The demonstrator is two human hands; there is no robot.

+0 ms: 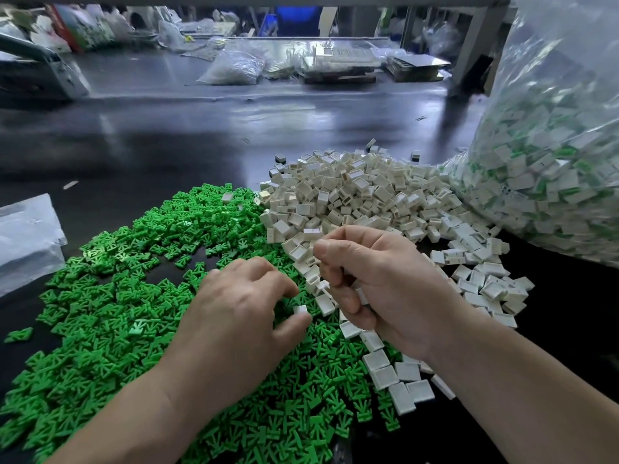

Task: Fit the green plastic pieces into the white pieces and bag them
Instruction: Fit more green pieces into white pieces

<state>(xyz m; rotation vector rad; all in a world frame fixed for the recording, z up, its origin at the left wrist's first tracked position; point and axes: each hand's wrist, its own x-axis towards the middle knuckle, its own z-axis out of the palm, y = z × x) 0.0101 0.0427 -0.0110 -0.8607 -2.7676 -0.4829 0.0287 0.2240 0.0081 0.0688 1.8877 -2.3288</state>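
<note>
A wide spread of green plastic pieces point(110, 306) covers the dark table on the left and near side. A heap of white pieces point(361, 192) lies behind and to the right of it. My left hand point(234, 316) hovers over the green pieces and pinches one small white piece point(300, 309) between thumb and fingertips. My right hand point(378, 283) is curled over the edge of the white heap with several white pieces gripped inside its fingers. A big clear bag point(549, 155) of assembled white-and-green pieces stands at the right.
A flat clear plastic bag point(26, 236) lies at the left edge. Beyond the piles stretches the dark glossy table point(187, 135). Further clear bags point(234, 67) and stacked trays point(338, 63) sit at the far side, beside a grey frame post point(475, 48).
</note>
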